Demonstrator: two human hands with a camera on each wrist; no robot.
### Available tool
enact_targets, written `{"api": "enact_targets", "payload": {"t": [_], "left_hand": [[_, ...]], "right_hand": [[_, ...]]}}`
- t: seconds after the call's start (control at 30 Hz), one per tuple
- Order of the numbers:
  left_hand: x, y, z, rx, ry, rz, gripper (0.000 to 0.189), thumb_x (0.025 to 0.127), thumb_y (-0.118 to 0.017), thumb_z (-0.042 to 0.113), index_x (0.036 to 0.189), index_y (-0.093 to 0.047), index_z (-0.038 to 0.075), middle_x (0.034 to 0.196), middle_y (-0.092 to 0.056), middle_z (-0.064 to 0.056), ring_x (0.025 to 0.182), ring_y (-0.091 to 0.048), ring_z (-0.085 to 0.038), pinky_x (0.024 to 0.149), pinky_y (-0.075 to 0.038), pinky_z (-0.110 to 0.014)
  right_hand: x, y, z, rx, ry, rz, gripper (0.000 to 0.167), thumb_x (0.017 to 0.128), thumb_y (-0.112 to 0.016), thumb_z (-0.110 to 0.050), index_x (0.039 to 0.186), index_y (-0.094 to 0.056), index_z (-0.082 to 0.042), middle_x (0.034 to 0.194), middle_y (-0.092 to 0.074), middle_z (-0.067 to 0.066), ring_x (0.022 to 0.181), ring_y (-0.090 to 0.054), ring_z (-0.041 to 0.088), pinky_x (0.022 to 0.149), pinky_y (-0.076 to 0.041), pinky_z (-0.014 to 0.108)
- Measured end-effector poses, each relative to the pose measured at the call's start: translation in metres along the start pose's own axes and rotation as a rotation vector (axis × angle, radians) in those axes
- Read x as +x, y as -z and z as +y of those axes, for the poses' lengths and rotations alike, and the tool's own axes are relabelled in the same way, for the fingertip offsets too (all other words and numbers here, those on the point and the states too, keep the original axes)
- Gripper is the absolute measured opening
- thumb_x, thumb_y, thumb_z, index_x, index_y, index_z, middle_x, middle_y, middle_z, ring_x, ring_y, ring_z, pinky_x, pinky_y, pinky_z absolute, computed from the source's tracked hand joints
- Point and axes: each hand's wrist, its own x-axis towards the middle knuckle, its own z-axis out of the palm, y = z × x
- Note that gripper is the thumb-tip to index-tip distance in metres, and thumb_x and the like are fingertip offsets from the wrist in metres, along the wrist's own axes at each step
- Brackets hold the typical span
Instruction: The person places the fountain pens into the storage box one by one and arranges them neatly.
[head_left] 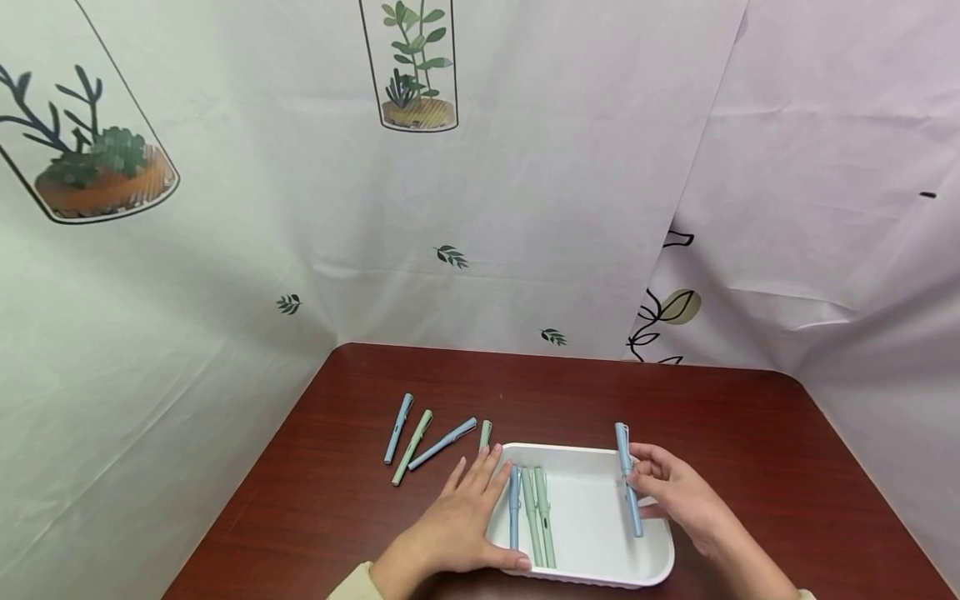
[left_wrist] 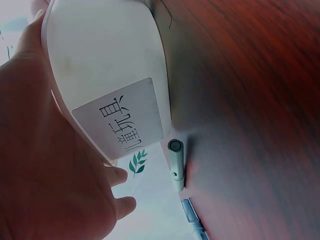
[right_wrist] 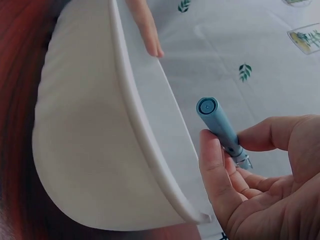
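Note:
Between thumb and fingers, my right hand [head_left: 686, 496] pinches a blue pen [head_left: 628, 479] above the right end of a white tray [head_left: 592, 508]. The right wrist view shows this blue pen [right_wrist: 220, 125] tilted, with one round end towards the camera. My left hand [head_left: 465, 517] rests on the tray's left rim, its fingers spread and fairly straight. Inside the tray, at its left side, lie a blue pen [head_left: 513, 508] and two green pens [head_left: 531, 517], side by side. The left wrist view shows a label [left_wrist: 122, 120] with printed characters on the tray's outer wall.
Left of the tray, blue and green pens lie on the dark red table [head_left: 322, 500], among them a blue pen [head_left: 398, 428] and a green pen [head_left: 412, 447]. Another green pen [head_left: 486, 432] lies just behind the left fingertips. A printed cloth [head_left: 525, 208] hangs behind the table.

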Motion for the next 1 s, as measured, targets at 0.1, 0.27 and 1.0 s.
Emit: {"api": "enact_targets", "payload": {"t": [0.1,0.27,1.0], "left_hand": [[0.0,0.001,0.0,0.0,0.007,-0.01,0.121,0.074,-0.055,0.089,0.161,-0.028,0.009,0.17,-0.013,-0.01,0.156,-0.012,-0.03,0.121,-0.02,-0.057],[0.001,0.002,0.001,0.001,0.01,-0.014,0.121,0.075,-0.055,0.089,0.161,-0.027,0.009,0.17,-0.013,-0.01,0.157,-0.011,-0.029,0.122,-0.02,-0.057],[0.0,0.003,0.002,0.01,-0.005,0.003,0.12,0.075,-0.053,0.089,0.16,-0.028,0.008,0.17,-0.012,-0.01,0.157,-0.011,-0.029,0.121,-0.021,-0.058]], "right_hand": [[-0.002,-0.004,0.001,0.008,-0.006,-0.016,0.061,0.093,-0.062,-0.006,0.147,-0.036,0.007,0.099,-0.059,0.009,0.089,-0.061,0.02,0.072,-0.059,0.04],[-0.003,-0.01,0.003,0.013,-0.001,-0.052,0.062,0.094,-0.06,-0.005,0.148,-0.034,0.008,0.098,-0.059,0.008,0.085,-0.062,0.021,0.071,-0.059,0.04],[-0.003,-0.04,0.013,0.029,0.015,-0.12,0.061,0.09,-0.058,-0.003,0.143,-0.034,0.015,0.094,-0.058,0.008,0.083,-0.065,0.02,0.066,-0.06,0.041]]}}
